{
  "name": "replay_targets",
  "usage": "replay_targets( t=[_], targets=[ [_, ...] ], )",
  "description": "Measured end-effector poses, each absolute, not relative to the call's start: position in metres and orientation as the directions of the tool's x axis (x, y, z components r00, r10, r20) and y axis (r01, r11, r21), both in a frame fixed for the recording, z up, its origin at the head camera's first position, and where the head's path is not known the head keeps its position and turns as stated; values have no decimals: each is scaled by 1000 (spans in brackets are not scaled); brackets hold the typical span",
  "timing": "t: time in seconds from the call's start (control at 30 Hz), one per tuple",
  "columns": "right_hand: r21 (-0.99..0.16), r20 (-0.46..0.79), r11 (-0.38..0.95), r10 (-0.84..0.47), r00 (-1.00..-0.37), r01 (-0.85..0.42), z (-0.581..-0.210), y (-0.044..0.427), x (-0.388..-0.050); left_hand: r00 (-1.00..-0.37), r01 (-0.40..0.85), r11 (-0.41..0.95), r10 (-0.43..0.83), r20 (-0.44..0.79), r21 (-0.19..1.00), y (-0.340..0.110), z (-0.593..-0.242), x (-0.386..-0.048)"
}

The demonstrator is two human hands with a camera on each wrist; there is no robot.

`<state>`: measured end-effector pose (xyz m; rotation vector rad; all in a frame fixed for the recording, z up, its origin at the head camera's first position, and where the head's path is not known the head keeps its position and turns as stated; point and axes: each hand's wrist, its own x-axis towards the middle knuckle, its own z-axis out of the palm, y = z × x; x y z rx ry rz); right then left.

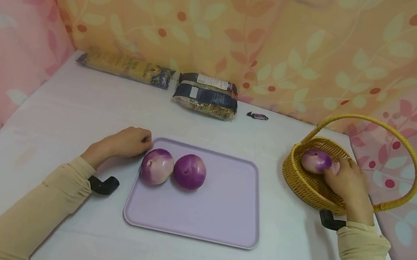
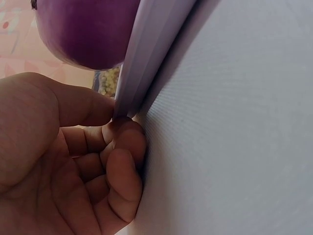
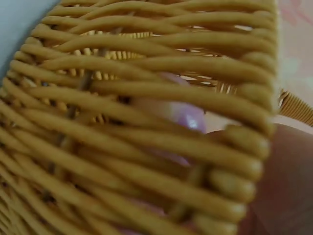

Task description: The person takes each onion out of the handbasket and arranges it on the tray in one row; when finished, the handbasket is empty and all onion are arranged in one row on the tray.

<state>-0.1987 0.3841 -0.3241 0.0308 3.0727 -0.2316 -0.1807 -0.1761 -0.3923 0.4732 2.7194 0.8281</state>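
My left hand point(image 1: 131, 142) is at the upper left corner of a lilac tray point(image 1: 217, 201). In the left wrist view its thumb and curled fingers pinch the tray's rim point(image 2: 142, 63). Two round purple-and-white eggplants point(image 1: 157, 166) point(image 1: 190, 172) sit side by side on the tray's left part. On the right, my right hand point(image 1: 346, 182) reaches into a wicker basket point(image 1: 303, 188) and grips a purple-and-white eggplant point(image 1: 315, 161). A paler piece shows by the fingers; whether it is a second eggplant I cannot tell. The weave point(image 3: 137, 98) hides most of this grip in the right wrist view.
Along the back of the white table lie a long yellow packet point(image 1: 125, 67), a dark packet point(image 1: 207, 96) and a small wrapped candy point(image 1: 257, 116). The basket's tall handle point(image 1: 416, 162) arches out to the right. Flowered cloth point(image 1: 226, 26) hangs around the table.
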Motion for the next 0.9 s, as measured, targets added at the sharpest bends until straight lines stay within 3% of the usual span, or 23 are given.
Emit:
replay_targets(
  t=[0.23, 0.37, 0.5, 0.67, 0.9],
  targets=[
    [-82, -88, 995, 50, -995, 58, -327, 390, -195, -915, 218, 787, 370, -160, 577, -175, -391, -180],
    [-90, -108, 988, 118, -987, 128, -325, 392, -190, -915, 214, 786, 370, -164, 579, -175, -391, -180],
    [-96, -115, 988, 110, -987, 121, -325, 395, -189, -913, 222, 784, 376, -159, 580, -175, -392, -181],
    [-81, -68, 995, 48, -997, 53, -327, 395, -188, -912, 222, 782, 378, -159, 582, -175, -393, -181],
    [-86, 38, 994, 72, -997, 68, -315, 383, -178, -913, 215, 786, 373, -167, 580, -175, -390, -179]
  ],
)
